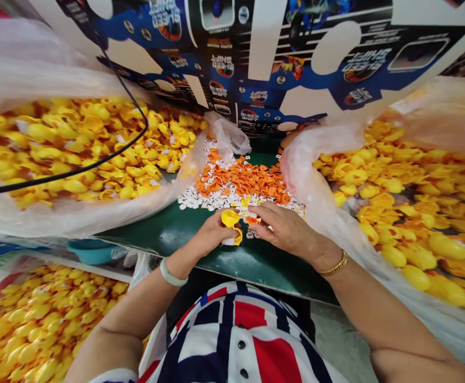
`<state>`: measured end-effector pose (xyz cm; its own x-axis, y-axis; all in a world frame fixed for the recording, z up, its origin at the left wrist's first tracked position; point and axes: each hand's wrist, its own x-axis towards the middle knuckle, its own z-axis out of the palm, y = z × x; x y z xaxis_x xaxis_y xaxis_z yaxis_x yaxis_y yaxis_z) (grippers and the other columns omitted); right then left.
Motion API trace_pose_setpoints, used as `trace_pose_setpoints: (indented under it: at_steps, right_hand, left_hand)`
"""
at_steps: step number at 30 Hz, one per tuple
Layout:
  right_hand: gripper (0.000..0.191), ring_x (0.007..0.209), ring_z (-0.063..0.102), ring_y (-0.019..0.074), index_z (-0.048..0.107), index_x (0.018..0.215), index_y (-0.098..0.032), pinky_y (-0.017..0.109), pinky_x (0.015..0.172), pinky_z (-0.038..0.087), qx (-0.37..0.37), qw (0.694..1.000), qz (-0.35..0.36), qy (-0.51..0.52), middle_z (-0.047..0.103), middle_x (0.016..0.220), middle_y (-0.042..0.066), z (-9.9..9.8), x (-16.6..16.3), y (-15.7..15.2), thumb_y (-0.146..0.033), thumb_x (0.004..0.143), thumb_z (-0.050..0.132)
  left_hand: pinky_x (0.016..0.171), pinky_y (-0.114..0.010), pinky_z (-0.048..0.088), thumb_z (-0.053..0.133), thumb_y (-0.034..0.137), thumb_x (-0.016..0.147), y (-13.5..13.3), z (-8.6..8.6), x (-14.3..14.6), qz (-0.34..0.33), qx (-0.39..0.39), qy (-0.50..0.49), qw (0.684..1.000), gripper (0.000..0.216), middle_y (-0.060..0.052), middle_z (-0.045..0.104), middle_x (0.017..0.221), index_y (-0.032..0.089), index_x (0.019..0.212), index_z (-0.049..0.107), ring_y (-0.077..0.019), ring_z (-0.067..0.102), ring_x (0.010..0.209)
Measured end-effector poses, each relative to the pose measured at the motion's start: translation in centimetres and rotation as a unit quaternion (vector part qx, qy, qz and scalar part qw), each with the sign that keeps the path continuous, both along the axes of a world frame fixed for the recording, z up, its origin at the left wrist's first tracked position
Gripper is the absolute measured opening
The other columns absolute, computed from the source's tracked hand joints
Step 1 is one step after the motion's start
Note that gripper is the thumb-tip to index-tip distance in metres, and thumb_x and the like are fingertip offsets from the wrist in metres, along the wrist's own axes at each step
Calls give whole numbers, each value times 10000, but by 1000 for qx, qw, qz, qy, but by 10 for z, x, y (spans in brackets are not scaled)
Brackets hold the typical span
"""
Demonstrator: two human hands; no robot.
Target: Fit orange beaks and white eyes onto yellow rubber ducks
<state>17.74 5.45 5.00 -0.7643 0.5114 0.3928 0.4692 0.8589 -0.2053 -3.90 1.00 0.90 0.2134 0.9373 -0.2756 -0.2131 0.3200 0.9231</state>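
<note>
My left hand [209, 235], with a pale bangle at the wrist, grips a hollow yellow plastic shell [229, 217] over the front of the green table. A second yellow part and a bit of white show beneath its thumb. Just to the right, my right hand [288, 230] has its fingers closed around a small orange piece [252, 219] with white beside it. The two hands are close together. Behind them lies a heap of orange plastic pieces [252, 180], with many small white pieces [192, 200] spread around and under it.
Plastic bags full of yellow parts stand at left [76, 143] and right [407, 213]. More yellow parts [36, 319] fill a container at lower left, near a blue basin [91, 251]. A black cable [96, 162] crosses the left bag. Printed cardboard [224, 58] stands behind.
</note>
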Motion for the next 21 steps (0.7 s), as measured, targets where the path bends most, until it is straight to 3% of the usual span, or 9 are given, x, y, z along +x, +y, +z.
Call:
trace_pose_setpoints:
  at_steps: [4,9,13,16,21]
  right_hand:
    - [252,827,610,216,554,1168,-148,325,643,493,-21,995,-9,-101,624,987,97,9,5,-8,-311,989,487]
    - [212,819,604,202,569,1128,-157,309,645,472,-57,989,-13,-138,614,991,92,6,0,-14,-292,977,508]
    - [228,866,615,206,557,1177,-204,322,696,501,-118,989,-6,-88,619,1019,85,-5,1,-14,-308,984,497]
    - [297,950,624,219,530,1261,-223,357,793,528,-155,988,-10,-26,635,1077,91,-13,3,-12,-320,980,518]
    - [349,974,629,225,510,1320,-208,377,837,544,-145,988,-31,30,647,1088,103,-26,3,-17,-349,1002,480]
  left_hand:
    - [678,-263,446,709,154,631,1,-7,9,-42,50,88,994,442,23,631,836,178,1054,585,-142,573,735]
    - [665,-262,426,662,123,638,0,-3,14,-80,80,142,983,461,31,631,824,187,1093,627,-144,550,724]
    - [656,-266,421,720,175,635,-5,2,15,-89,52,75,992,407,6,652,819,179,1041,689,-150,551,708]
    - [694,-269,434,739,307,723,-11,-2,15,-55,35,-6,998,393,-39,683,919,173,1090,696,-170,586,780]
    - [711,-282,465,698,435,814,-19,-14,20,1,9,-73,997,430,-66,693,972,182,1161,669,-180,622,793]
